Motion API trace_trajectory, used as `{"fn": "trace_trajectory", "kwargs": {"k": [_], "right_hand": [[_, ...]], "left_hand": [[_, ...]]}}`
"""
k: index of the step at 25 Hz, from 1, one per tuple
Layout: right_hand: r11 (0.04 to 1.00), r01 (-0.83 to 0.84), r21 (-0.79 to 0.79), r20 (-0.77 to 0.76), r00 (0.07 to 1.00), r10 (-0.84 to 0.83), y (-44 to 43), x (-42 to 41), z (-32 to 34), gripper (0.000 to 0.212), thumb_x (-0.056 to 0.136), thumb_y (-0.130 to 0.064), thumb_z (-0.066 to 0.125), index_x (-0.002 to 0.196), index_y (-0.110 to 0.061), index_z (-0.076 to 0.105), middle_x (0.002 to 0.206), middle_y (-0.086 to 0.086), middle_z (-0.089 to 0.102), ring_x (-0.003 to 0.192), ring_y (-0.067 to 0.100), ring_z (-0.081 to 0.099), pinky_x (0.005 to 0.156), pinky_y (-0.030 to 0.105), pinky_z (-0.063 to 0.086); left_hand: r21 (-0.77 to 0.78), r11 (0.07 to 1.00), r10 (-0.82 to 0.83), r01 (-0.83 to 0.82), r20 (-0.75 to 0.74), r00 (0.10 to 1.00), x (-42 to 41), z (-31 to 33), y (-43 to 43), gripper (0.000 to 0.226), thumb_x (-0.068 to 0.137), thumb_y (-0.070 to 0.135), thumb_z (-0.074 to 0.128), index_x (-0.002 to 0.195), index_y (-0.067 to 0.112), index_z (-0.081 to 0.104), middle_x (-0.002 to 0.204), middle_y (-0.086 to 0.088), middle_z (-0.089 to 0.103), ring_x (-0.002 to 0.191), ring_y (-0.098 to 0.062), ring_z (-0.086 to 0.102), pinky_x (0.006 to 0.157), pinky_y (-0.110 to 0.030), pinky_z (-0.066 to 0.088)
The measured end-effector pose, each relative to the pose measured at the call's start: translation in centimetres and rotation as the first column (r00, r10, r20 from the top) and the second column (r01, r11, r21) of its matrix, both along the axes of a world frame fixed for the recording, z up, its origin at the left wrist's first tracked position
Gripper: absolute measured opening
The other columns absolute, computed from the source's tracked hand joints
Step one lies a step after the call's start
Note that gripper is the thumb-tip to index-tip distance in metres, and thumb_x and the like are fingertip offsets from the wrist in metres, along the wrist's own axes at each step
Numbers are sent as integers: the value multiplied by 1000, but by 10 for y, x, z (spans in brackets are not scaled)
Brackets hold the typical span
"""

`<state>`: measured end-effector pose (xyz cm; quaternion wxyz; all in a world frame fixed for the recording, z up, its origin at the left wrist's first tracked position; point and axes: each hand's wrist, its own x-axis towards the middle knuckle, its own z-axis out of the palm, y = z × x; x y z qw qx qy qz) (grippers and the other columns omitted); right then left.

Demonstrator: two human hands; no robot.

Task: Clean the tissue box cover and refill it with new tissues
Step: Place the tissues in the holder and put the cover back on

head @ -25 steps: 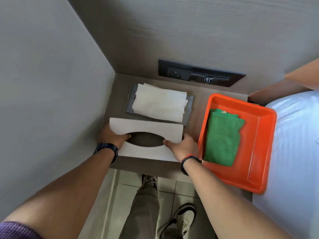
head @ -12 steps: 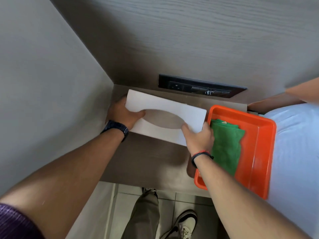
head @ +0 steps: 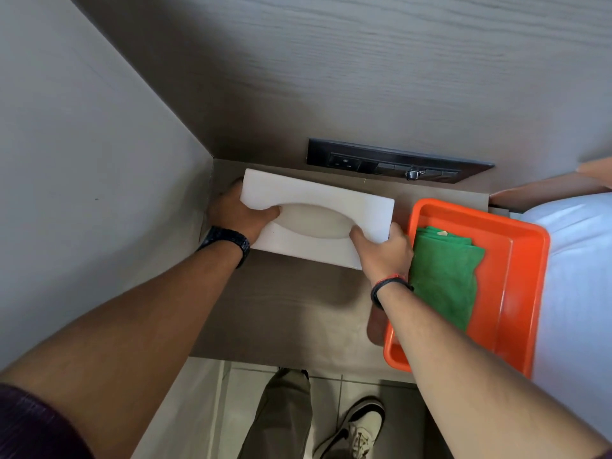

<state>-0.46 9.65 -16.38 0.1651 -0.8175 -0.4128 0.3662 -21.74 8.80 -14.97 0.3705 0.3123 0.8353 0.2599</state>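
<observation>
Two hands held one white tissue box cover [head: 318, 197] at the desk's [head: 281, 309] far left corner: left hand [head: 236, 212] and right hand [head: 385, 251] each kept a grip clamped on one short end. Its oval opening faced up, long axis running left-right, slightly skewed. One orange tray [head: 516, 260] at the right edge held one green cloth [head: 443, 276].

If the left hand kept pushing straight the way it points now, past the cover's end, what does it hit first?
The left hand, gripping the tissue box cover, points toward the back wall. Probably that wall, left of the dark outlet panel; depth is unclear.
</observation>
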Motion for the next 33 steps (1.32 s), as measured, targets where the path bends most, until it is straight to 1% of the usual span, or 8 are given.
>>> {"fn": "trace_trajectory", "kwargs": {"k": [3,6,10,14,19,24,29,33], "right_hand": [[1000,12,11,-9,1000,-12,0,-3,-1,65,49,-64,61,95,-18,65,95,5,67,86,25,65,75,38,56],[1000,-17,-4,-14,1000,17,0,-2,-1,58,56,-60,65,96,-19,64,93,3,68,84,25,65,73,35,55],[999,-33,-42,-36,999,32,1,3,-3,42,69,-49,71,100,-21,63,85,-4,66,75,20,60,65,25,44],[997,-63,-41,-22,998,62,2,5,-4,44,71,-52,70,102,-20,62,85,-4,66,75,21,59,66,25,44],[998,-44,-47,-14,999,44,5,6,-3,45,63,-52,72,92,-20,59,80,-3,67,73,22,63,62,27,47],[998,-50,-47,7,999,51,5,7,-1,45,63,-51,72,92,-19,57,78,-3,65,71,23,60,59,26,41],[998,-52,-28,21,998,53,7,7,-2,48,62,-54,71,91,-19,57,82,-1,68,75,25,63,63,30,49],[996,-81,-33,19,996,82,7,6,-3,49,64,-54,71,94,-19,55,84,2,68,77,27,63,66,33,52]], "left_hand": [[-5,1000,23,-22,51,998,-2,-2,0,62,68,28,82,124,22,56,122,0,61,105,-19,56,82,-28,44],[-32,999,27,-25,74,997,-4,-3,-2,62,69,28,82,125,20,55,124,-1,59,99,-15,52,79,-27,42],[-52,999,6,0,125,992,-8,-5,-1,68,67,28,84,127,20,52,124,0,57,98,-12,49,79,-28,41],[-93,995,-23,37,147,989,-13,-5,4,73,64,30,86,127,19,52,123,1,56,98,-13,48,81,-29,42],[-130,990,-48,64,125,991,-19,-10,9,76,61,33,87,125,18,47,118,1,56,94,-13,50,76,-31,42],[-182,983,37,10,252,967,-19,-9,8,67,63,31,86,121,16,54,111,3,58,92,-15,54,75,-29,43],[-199,980,56,-4,258,965,-20,-7,8,63,63,36,85,117,16,59,103,4,58,88,-15,55,72,-28,44],[-217,976,20,39,265,964,-22,-8,10,64,62,39,85,116,16,60,106,3,59,89,-16,54,74,-29,44]]}}
